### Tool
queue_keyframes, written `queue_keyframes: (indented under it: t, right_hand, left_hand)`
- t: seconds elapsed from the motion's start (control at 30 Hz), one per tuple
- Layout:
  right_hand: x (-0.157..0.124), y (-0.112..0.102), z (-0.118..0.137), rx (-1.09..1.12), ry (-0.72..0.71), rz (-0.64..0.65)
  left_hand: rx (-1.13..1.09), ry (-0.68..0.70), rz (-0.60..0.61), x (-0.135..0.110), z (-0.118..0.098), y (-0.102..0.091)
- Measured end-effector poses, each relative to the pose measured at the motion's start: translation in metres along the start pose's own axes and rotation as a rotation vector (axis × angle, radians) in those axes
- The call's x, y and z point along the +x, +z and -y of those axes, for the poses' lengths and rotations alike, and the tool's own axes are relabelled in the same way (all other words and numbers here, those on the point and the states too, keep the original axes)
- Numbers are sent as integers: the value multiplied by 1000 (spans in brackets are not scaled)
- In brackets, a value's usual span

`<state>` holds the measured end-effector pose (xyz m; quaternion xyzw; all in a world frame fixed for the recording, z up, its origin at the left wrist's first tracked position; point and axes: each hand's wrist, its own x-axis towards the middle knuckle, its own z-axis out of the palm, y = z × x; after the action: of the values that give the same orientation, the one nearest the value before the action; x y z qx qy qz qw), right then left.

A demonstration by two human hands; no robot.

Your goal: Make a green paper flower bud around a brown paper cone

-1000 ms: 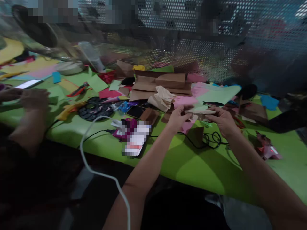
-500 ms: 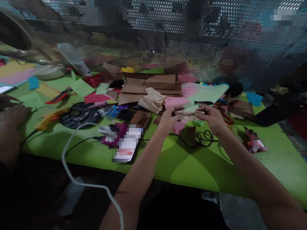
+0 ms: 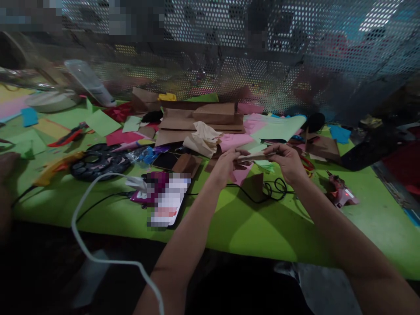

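Observation:
My left hand (image 3: 225,165) and my right hand (image 3: 286,160) are raised over the green table (image 3: 262,227), both pinched on a thin rolled strip of brown paper (image 3: 255,156) stretched between them. The left fingers grip its left end, the right fingers its right end. Under the hands lie a pink paper piece (image 3: 241,173), a small brown paper cone (image 3: 256,186) and a coiled black cable (image 3: 274,189).
Brown paper bags (image 3: 203,116), crumpled beige paper (image 3: 203,138), coloured sheets and a black paint palette (image 3: 98,159) crowd the table. A phone (image 3: 167,199) with a white cable lies near the front edge. A pink glue gun (image 3: 341,192) rests on the right. Another person's hand (image 3: 5,164) is at far left.
The view has drifted right, so the table's things sit further left in the picture. My hands still hold the paper roll, now slightly higher and tilted. The other person's hand has slid out left.

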<state>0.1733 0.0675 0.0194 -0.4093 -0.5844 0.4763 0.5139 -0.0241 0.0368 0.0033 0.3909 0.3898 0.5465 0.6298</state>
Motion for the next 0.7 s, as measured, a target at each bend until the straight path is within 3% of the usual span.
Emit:
queue_keyframes:
  t: [0.17, 0.33, 0.47, 0.57, 0.7]
  right_hand:
    - [-2, 2, 3, 120, 22, 31]
    - [-8, 10, 3, 335, 201, 87]
    - [-10, 15, -6, 307, 219, 67]
    - [-6, 10, -7, 206, 112, 15]
    - [1, -3, 0, 116, -45, -83]
  left_hand:
    - [36, 63, -102, 3, 5, 0]
    - [-17, 149, -148, 6, 9, 3]
    - [62, 205, -149, 8, 13, 7]
    - [298, 207, -135, 4, 15, 10]
    - [998, 140, -170, -10, 12, 17]
